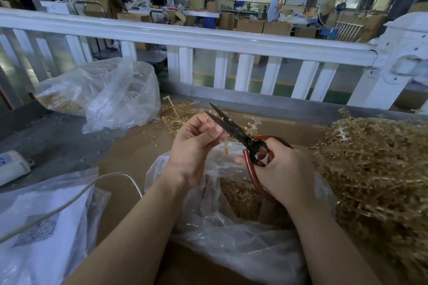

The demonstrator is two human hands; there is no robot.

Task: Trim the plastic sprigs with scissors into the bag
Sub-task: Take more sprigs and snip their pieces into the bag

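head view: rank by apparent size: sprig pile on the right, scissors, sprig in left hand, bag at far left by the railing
1. sprig pile
2. far-left bag; looks close to the pile, and it lies farther off, so unsure
3. scissors
4. held sprig, mostly hidden by the left hand

Brown table (129,152), bags (231,227), sprig pile (375,169)

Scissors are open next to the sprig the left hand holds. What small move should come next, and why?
Probably close the scissors on the sprig. The right hand grips the red handles with the blades parted, the left hand pinches the sprig beside the blades, and the open bag of cut pieces lies directly below, so trimmings should drop in.
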